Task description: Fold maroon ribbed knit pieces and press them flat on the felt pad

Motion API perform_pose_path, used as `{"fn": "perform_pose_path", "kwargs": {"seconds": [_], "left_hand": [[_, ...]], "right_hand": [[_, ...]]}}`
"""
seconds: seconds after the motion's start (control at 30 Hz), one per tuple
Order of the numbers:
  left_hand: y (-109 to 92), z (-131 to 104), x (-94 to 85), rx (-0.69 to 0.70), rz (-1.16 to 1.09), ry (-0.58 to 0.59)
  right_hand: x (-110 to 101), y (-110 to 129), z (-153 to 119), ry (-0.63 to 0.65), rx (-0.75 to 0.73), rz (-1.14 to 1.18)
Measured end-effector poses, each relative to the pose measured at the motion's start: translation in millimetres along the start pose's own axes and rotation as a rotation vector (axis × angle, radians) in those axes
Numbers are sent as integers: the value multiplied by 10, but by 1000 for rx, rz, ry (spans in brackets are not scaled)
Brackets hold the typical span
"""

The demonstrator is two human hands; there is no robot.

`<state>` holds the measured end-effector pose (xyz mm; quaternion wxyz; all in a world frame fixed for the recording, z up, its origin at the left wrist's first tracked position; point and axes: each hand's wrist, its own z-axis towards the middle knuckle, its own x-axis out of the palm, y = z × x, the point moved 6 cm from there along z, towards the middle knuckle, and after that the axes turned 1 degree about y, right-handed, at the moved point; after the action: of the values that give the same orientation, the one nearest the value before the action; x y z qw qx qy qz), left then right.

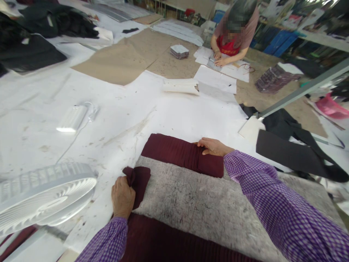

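Observation:
My left hand is closed around a small maroon fabric piece, whose loose end lies over the left edge of a grey speckled board. My right hand rests on a row of overlapping maroon fabric pieces along the board's far edge. Its fingertips are bent together at the top of the row; what they pinch, if anything, is hidden. A larger stack of maroon fabric lies nearest me, partly under my left forearm.
A white fan stands at the left, with a white power strip beyond it. Black fabric and a metal bar are at the right. Across the table a co-worker leans over papers. Brown paper covers the far side.

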<state>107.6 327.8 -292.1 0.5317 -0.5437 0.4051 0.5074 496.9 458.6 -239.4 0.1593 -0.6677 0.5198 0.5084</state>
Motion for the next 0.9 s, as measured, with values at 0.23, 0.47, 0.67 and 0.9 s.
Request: {"fn": "perform_pose_path", "kwargs": {"seconds": [0.23,0.47,0.67,0.9], "left_hand": [[11,0,8,0,10,-4],[-4,2,-4,1,23,-8],[-13,-2,-15,6,31,-14],[-4,-9,-3,13,32,-9]], "right_hand": [[41,-43,-34,-9,26,29],[110,-115,-4,-21,45,-4],[104,-73,44,-15,20,-63],[-19,130,-56,-113,-120,-91]]}}
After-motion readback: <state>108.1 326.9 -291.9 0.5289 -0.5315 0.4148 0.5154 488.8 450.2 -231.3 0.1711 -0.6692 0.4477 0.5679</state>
